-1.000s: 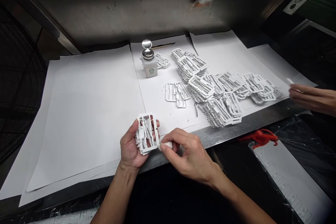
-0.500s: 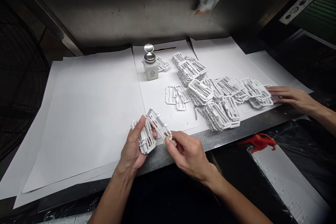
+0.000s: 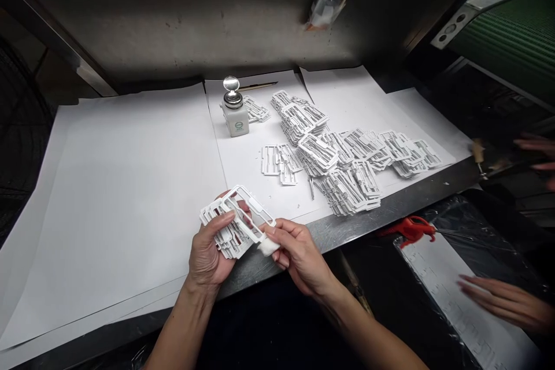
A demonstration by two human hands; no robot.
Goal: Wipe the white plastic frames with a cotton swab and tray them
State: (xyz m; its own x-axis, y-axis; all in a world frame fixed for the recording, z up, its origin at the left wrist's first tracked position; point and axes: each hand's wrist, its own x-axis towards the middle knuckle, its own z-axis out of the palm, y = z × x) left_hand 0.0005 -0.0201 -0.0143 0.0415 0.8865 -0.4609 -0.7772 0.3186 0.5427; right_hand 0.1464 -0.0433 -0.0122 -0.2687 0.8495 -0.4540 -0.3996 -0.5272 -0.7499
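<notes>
My left hand (image 3: 212, 248) is closed around a stack of white plastic frames (image 3: 228, 243), its thumb pressing on top. One plastic frame (image 3: 254, 208) sticks out from this stack, tilted toward the right. At that frame's lower right corner, my right hand (image 3: 299, 254) pinches a small white wad (image 3: 268, 247), cloth or cotton by its look. The right fingertips touch the frame's edge there. To the right of both hands, several piles of similar white frames (image 3: 347, 191) lie on white paper (image 3: 143, 185). A few loose frames (image 3: 281, 163) are nearer.
A white pump bottle (image 3: 236, 118) with its metal lid up stands at the back. Tweezers (image 3: 311, 188) lie by the piles. A red air gun (image 3: 411, 229) rests on a lower surface at right. A co-worker's hand (image 3: 507, 300) is over a white tray (image 3: 437, 277); another hand (image 3: 537, 153) shows at the edge.
The outer frame now lies nearer the stack in my left hand, and the white wad shows at its corner. The co-worker's hand has left the far-right pile. The view has shifted right.
</notes>
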